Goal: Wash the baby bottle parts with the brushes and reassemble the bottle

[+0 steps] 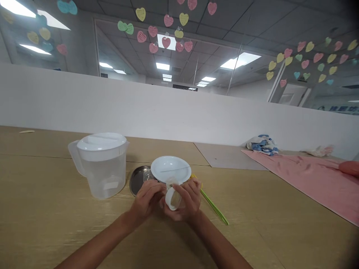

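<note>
My right hand (187, 198) is closed around a small white cup (170, 198), tilted so that its opening faces me. Something brownish shows inside the cup. With its fingers pinched together, my left hand (147, 196) meets the cup's far left side; what it holds, if anything, is hidden. A pale, see-through bit (171, 181) shows just beyond the fingers, too blurred to name. Right behind the hands sits a white bowl (170, 164) with a thin dark line across it. A round metal tray (137, 180) bearing a clear glass-like piece (147, 175) lies beyond my left hand.
A lidded, translucent pitcher (105, 168) stands to the left. Right of my hands lies a slim green tool (214, 206) with a yellow end. Farther right are a pink cloth (305, 175), a crumpled blue-and-white cloth (263, 145) and a red object (349, 168). A white partition (157, 112) borders the table.
</note>
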### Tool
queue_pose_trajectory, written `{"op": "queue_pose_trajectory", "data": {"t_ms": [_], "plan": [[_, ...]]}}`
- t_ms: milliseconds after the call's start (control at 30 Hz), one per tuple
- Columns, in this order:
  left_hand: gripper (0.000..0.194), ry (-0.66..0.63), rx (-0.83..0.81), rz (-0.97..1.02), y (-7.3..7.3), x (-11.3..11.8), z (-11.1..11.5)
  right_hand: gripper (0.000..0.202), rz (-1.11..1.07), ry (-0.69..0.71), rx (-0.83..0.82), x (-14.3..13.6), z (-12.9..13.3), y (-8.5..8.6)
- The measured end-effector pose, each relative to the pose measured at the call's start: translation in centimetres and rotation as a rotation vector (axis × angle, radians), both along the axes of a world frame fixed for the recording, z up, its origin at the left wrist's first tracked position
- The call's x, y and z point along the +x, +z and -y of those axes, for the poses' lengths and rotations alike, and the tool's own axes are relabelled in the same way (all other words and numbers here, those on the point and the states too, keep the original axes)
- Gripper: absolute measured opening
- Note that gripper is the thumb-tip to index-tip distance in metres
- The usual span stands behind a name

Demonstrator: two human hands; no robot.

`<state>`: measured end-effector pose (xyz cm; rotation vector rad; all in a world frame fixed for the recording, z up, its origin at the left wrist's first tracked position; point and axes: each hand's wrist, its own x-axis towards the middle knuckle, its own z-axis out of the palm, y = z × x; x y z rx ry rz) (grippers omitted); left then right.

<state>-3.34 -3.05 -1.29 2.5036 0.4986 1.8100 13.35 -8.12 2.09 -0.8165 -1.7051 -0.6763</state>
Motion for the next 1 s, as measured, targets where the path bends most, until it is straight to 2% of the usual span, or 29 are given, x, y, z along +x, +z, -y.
{"op": "queue_pose_trajectory", "data": {"t_ms": [100, 167, 233, 333, 467, 567, 767, 1000], "plan": [[0.046, 0.062, -0.301, -0.020, -0.4, 0.5, 0.7, 0.041, -0.161, 0.009, 0.112, -0.1, -0.5, 0.4], [0.058, 0.024, -0.446, -0.062, -0.9, 0.7, 0.9, 0.041, -0.228, 0.006, 0.049, -0.3, -0.9, 0.3], [0.062, -0.064, -0.513, -0.092, -1.3, 0.9, 1.0, 0.038, -0.230, 0.013, -0.050, -0.5, -1.4, 0.1], [0.060, -0.174, -0.521, -0.131, -1.6, 1.2, 1.0, 0.038, -0.172, 0.000, -0.166, -0.8, -1.7, -0.4], [0.054, -0.174, -0.571, -0.114, -1.3, 1.5, 1.0, 0.040, -0.088, -0.073, -0.273, -0.8, -1.7, -0.7], [0.051, -0.193, -0.663, -0.030, -1.0, 1.5, 1.0, 0.037, -0.133, -0.101, -0.276, -0.5, -1.9, -0.9], [0.032, -0.191, -0.790, 0.095, -0.6, 1.2, 0.8, 0.022, -0.177, -0.037, -0.403, -0.4, -2.1, -1.4], [0.027, -0.129, -0.721, 0.028, -0.5, 0.8, 0.7, 0.020, -0.189, 0.049, -0.429, -0.2, -2.1, -2.0]]}}
